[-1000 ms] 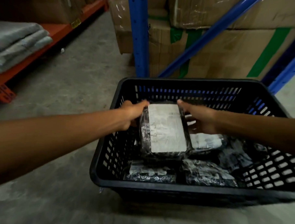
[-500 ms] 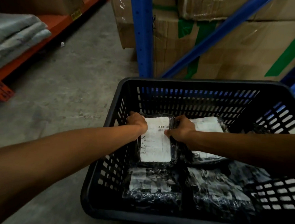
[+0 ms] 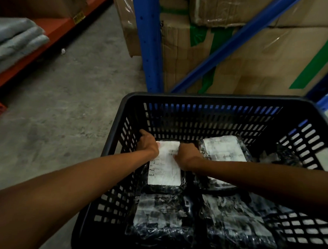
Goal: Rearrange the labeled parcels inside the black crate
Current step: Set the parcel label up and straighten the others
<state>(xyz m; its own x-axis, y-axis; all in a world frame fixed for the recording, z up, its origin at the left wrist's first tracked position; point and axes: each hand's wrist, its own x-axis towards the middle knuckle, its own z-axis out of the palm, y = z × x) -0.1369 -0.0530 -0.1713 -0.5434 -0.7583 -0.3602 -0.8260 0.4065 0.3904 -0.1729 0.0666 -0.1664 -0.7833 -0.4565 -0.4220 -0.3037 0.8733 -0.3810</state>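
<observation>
A black slatted crate (image 3: pixel 207 97) stands on the floor with several black-wrapped parcels bearing white labels inside. One labeled parcel (image 3: pixel 165 169) lies flat at the crate's back left. My left hand (image 3: pixel 149 144) grips its far left edge, close to the crate wall. My right hand (image 3: pixel 186 156) presses on its far right edge. A second labeled parcel (image 3: pixel 224 149) lies to its right, partly under my right forearm. Two more parcels (image 3: pixel 159 216) (image 3: pixel 236 221) fill the near row.
Blue rack posts (image 3: pixel 148 40) and stacked cardboard boxes (image 3: pixel 247 58) rise just behind the crate. An orange shelf (image 3: pixel 50 31) with folded grey cloth (image 3: pixel 14 40) runs along the left. Concrete floor (image 3: pixel 66 105) lies between them.
Both hands lowered the labeled parcel from above the crate down into the back left corner, where it now lies flat. The camera moved closer over the crate.
</observation>
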